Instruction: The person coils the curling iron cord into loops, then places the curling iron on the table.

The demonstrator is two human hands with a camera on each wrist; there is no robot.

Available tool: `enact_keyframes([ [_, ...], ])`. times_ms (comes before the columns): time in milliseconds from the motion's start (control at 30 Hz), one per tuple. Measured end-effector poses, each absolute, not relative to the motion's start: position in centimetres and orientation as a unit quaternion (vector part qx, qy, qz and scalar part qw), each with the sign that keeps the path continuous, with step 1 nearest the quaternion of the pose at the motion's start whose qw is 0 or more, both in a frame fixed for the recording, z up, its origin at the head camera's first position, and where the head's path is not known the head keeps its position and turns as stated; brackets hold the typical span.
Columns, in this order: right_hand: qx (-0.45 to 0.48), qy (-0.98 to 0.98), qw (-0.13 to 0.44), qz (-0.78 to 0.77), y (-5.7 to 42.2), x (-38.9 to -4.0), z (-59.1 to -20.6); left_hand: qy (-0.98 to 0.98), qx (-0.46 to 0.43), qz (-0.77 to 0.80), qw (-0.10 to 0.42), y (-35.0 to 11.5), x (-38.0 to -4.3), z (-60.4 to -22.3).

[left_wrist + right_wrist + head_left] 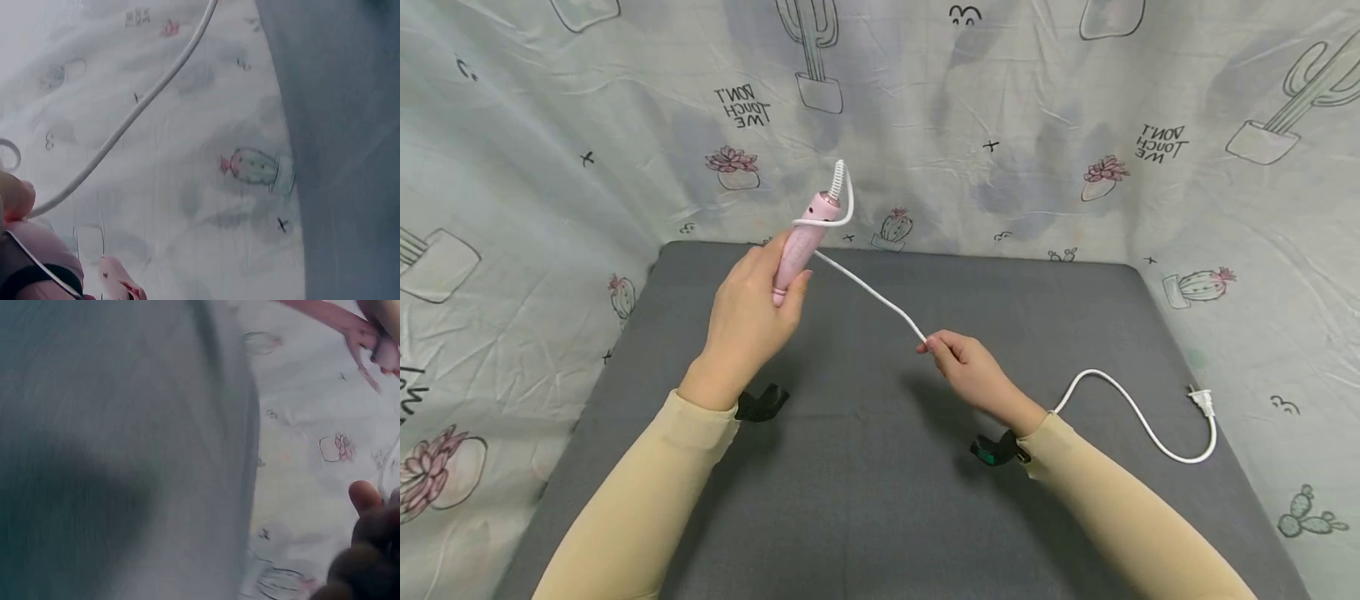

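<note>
My left hand (pixel 748 300) grips a pink curling iron (pixel 801 246) by its handle, raised above the table, with the cord end tilted up. A white cord (pixel 868 289) leaves the spiral sleeve at that end, loops across the handle and runs down to the right. Lower and to the right, my right hand (pixel 970 371) pinches the cord between thumb and fingers. The iron's pink barrel (pixel 325 314) and clamp lever (pixel 365 369) show in the right wrist view; the left hand hides them from the head. Beyond the right wrist, the cord ends in a white plug (pixel 1202 402).
Beneath both hands lies a grey-covered table (pixel 865 500). A pale curtain (pixel 925 108) printed with cacti stands behind it and along both sides. The cord's plug end lies in a curve near the table's right edge.
</note>
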State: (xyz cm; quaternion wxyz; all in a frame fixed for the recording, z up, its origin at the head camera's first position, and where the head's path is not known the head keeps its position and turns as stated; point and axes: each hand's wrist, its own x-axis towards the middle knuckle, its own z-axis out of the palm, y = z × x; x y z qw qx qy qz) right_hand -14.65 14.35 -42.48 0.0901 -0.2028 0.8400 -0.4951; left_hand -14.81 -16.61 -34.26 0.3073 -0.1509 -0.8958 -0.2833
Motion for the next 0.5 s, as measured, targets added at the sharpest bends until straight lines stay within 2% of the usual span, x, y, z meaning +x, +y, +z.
enact_keyframes([
  [133,-0.272,0.894,-0.058,-0.35,15.4,-13.7,-41.1,-0.91,-0.121,-0.257,0.303,-17.4,-15.1,-34.3],
  [300,-0.37,0.855,-0.257,-0.257,16.9,-13.3,-39.0,-0.929,-0.102,-0.219,0.281,-17.8,-15.4,-34.7],
  [400,-0.411,0.813,-0.344,-0.227,17.2,-13.0,-37.3,-0.938,-0.095,-0.198,0.268,-17.9,-15.5,-35.3],
  [500,-0.439,0.78,-0.395,-0.209,16.8,-12.3,-35.2,-0.947,-0.102,-0.179,0.247,-17.7,-15.7,-35.8],
])
